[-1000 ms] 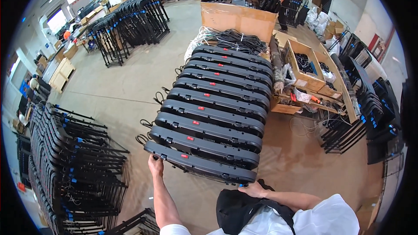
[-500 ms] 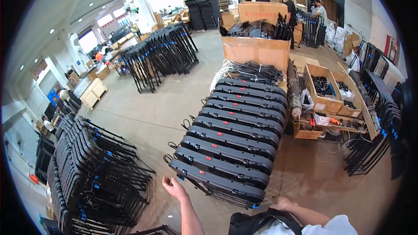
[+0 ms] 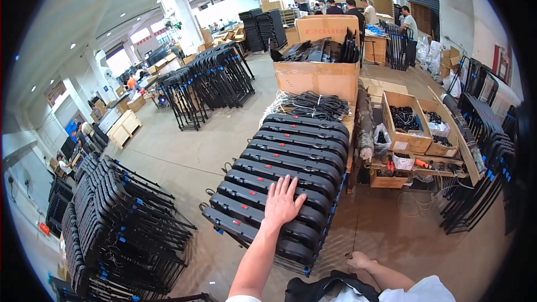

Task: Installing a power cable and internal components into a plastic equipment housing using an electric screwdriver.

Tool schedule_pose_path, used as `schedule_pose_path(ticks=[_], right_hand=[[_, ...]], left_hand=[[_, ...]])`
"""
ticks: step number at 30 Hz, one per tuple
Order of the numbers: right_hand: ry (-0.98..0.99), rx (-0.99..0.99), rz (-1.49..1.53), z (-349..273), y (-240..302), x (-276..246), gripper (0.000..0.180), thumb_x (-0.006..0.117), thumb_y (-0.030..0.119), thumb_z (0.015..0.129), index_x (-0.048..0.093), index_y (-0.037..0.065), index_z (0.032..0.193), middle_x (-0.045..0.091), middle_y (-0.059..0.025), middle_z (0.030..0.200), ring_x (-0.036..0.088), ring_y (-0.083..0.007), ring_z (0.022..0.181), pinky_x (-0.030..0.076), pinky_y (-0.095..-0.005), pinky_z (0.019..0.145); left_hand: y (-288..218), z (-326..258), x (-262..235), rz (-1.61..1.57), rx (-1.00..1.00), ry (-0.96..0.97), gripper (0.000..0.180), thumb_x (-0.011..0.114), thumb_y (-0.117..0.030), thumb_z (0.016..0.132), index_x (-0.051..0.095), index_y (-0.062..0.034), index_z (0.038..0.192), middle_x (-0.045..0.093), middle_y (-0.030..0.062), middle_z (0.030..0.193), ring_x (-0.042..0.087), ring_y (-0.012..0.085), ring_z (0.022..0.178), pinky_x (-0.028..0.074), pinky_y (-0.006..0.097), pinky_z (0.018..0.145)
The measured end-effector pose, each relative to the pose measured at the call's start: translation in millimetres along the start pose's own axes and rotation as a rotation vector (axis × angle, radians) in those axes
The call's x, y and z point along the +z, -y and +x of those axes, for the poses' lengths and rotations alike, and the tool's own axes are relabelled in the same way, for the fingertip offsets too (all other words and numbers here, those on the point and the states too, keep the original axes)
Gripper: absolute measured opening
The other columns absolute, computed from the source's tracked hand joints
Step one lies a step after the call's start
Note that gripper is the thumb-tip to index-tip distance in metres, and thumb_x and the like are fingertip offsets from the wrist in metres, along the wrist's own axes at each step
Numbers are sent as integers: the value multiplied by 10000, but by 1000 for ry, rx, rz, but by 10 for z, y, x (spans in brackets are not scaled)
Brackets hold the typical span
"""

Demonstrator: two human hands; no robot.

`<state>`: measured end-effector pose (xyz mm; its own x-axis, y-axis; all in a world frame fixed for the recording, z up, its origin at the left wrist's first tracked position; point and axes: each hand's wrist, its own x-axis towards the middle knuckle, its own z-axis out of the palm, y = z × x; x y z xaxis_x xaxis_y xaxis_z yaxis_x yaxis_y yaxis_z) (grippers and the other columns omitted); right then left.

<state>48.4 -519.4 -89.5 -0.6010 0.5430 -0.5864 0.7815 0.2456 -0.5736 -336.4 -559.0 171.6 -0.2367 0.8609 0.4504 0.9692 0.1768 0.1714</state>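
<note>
A row of long black plastic-cased units with rounded ends and small red switches lies in front of me, one behind another, on dark legs with blue bits. My left hand is over the near part of this row, palm down and fingers spread, holding nothing. Whether the palm presses on the casings or hovers just above them, I cannot tell. My right hand hangs low to the right of the row's near end, beside my body and apart from the units. Its fingers are mostly hidden.
Bundled cables and a large cardboard box of black parts lie beyond the row. Wooden bins stand at right. More black folded frames stand at left and right. Several people work at the back.
My left hand has moved right and forward, from beside the row's near left corner to over the units. My right hand stays low at the right. The view has shifted slightly.
</note>
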Motion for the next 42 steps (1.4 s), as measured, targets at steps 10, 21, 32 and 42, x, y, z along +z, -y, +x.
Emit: schedule_pose_path(ticks=[10, 21, 32, 42], right_hand=[[-30, 576, 122, -890, -2686, 403, 338, 731, 331, 881, 809, 31, 1016, 777, -124, 829, 746, -230, 746, 592, -370, 701], [-41, 716, 375, -1357, -3431, -8, 296, 686, 293, 833, 788, 16, 809, 748, -133, 732, 705, -231, 616, 578, -383, 607], [-239, 672, 635, -1010, -3700, -331, 252, 704, 202, 854, 785, -19, 942, 764, -122, 808, 734, -211, 650, 601, -345, 642], [-282, 869, 807, -896, -4067, -1146, 251, 671, 234, 854, 770, 22, 942, 761, -93, 795, 730, -193, 670, 573, -342, 624]], left_hand=[[-185, 99, 124, 94, -83, 288, 713, 521, -571, 1020, 420, -187, 1612, 352, 131, 1689, 293, 304, 1576, 184, 502, 1290], [-150, 196, 98, -108, -106, 212, 601, 697, -375, 940, 601, -101, 1466, 515, 180, 1570, 455, 361, 1467, 306, 493, 1235], [-368, 1035, 199, -66, -555, 243, 353, 687, -293, 976, 761, 4, 1151, 764, 193, 1145, 727, 322, 1061, 541, 415, 951], [-2170, 3926, 347, -515, -62, -232, 293, 614, -204, 1053, 723, 13, 1217, 755, 129, 1073, 705, 173, 1013, 526, 318, 918]])
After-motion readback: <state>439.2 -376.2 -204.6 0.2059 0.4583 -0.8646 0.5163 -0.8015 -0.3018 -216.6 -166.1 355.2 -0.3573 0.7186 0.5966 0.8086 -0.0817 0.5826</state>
